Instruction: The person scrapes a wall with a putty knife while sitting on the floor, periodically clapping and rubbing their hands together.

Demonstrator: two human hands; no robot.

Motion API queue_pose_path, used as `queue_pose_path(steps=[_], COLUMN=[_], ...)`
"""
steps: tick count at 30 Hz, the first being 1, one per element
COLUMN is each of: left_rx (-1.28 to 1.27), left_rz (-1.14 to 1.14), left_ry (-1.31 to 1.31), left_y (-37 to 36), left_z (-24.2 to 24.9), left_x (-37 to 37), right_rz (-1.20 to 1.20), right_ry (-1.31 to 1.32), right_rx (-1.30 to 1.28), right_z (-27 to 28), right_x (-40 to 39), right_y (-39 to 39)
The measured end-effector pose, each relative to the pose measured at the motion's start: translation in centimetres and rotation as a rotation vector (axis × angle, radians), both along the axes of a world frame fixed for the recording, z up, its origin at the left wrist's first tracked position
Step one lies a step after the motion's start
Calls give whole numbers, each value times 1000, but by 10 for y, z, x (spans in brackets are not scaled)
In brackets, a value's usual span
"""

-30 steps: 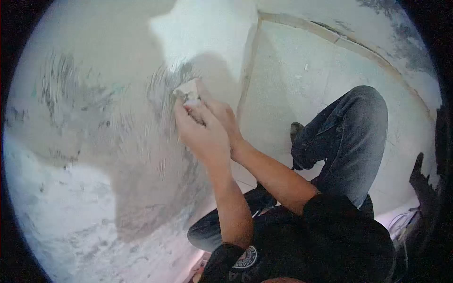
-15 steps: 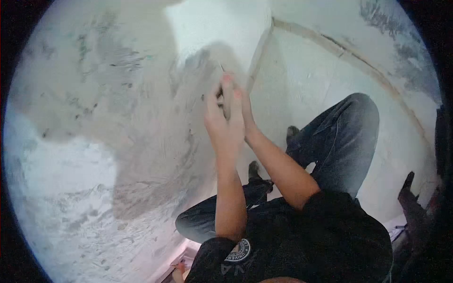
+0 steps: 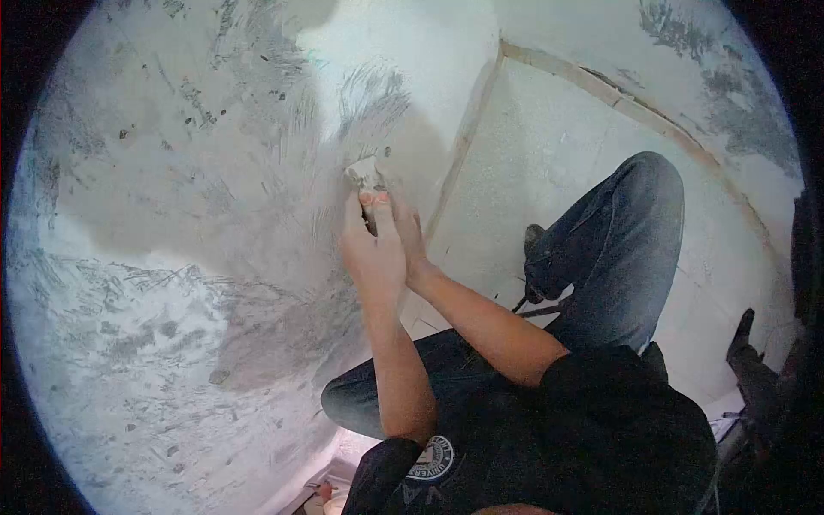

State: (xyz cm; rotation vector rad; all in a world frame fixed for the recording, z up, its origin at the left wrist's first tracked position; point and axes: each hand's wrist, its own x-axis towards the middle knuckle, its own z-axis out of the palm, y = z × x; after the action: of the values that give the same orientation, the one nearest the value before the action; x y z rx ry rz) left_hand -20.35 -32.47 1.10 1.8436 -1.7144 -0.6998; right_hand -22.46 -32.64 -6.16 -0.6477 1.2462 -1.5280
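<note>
Hands: our left hand point(image 3: 374, 257) closes on a pale, smeared tool point(image 3: 366, 174); our right hand point(image 3: 412, 239) presses alongside, its grip hidden | Tool: at the streaked wall point(image 3: 197, 184), contact unclear, left of the brown edge strip point(image 3: 468, 142) | Room: wall spreads wide leftward; floor point(image 3: 536, 146) stretches from strip to our bent knee point(image 3: 648, 193)

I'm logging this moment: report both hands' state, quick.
Left hand: closed, holding a whitish object.
Right hand: against the left, partly hidden; grip cannot be told.
</note>
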Motion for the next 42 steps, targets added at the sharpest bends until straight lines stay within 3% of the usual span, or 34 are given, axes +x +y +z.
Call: queue_pose_path(steps=[5,7,8,9,10,14,16,19,23,25,26,28,32,34,38,40,42], left_rx=[-51,-92,-185,-282,-222,-226,-230,-223,-167,-296,-280,-229,-169,-287,-225,-268,-294], left_rz=[19,28,33,36,57,82,53,-1,33,-33,-25,31,55,21,-25,1,-17], left_ry=[-179,-201,-214,-224,-249,-257,-282,-335,-330,-478,-485,-388,-230,-274,-420,-216,-218], left_y=[-8,-3,-2,-2,-2,-12,-17,-13,-27,-41,-34,-22,-31,-45,-45,-33,-46], left_z=[-4,-12,-15,-17,-14,-19,-20,-17,-19,-36,-37,-31,-32,-50,-42,-35,-58], left_x=[-12,-11,-8,-7,-3,4,4,10,-7,-19,-14,-11,-14,-18,-20,-15,-13], right_rz=[36,105,112,67,14,78,-64,86,24,-156,-142,-93,51,-105,15,-42,-21], right_ry=[-225,30,25,119,212,75,-27,-17,24,385,379,-39,-2,4,-96,-19,-71], right_rx=[-39,-50,-43,-104,-168,-23,-103,6,-81,-315,-304,-121,-65,-194,-45,-93,-116], right_z=[-9,-8,-8,-6,-4,1,-2,-3,-10,-21,-22,-19,-27,-41,-25,-18,-32], right_x=[-5,-12,-8,-2,2,0,10,9,-6,-12,-6,-1,-10,-9,-12,-12,-20], right_y=[-5,-4,0,2,2,-4,-6,-1,-13,-28,-23,-23,-20,-33,-31,-20,-31])
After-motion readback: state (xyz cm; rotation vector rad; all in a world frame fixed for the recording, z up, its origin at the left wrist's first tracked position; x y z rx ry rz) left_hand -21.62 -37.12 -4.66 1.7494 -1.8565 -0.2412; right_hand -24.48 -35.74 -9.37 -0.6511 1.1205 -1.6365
